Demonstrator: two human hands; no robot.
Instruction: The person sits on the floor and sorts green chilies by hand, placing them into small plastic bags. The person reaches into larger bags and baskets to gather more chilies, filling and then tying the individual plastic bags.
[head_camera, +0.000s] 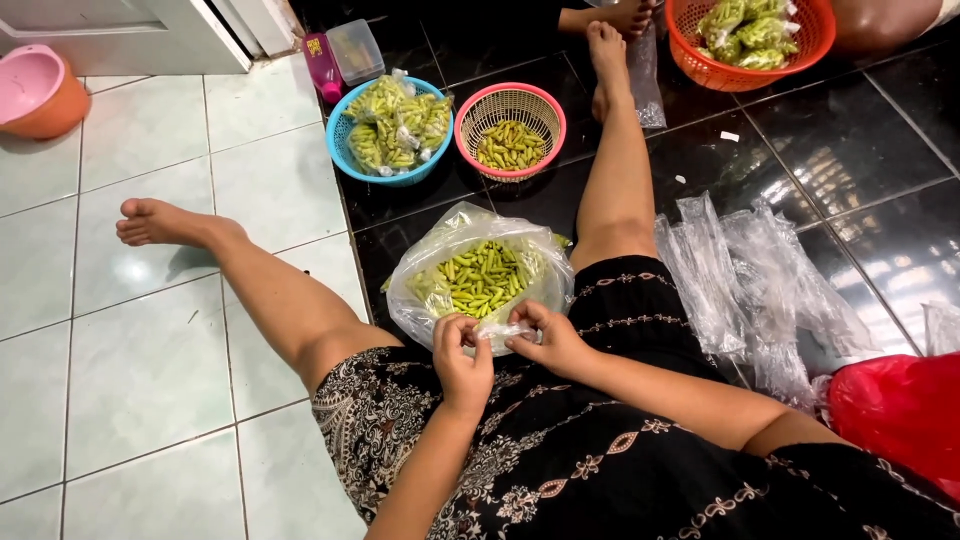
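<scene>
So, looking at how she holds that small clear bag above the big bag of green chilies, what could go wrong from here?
1. Both hands, left hand and right hand, pinch the small clear bag with only the fingers; the thin film might slip or tear.
2. The big open bag of green chilies sits unsupported between the legs; a knee movement could tip it.
3. The loose empty bags lie on the glossy black tiles and may slide.

Clear crinkly plastic bag (500, 331), glossy black floor tiles (880, 150), matt pale tiles (130, 330), woven plastic baskets (510, 100)

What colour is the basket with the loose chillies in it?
Pink, with a lattice wall: the basket shows plainly in the head view.
</scene>
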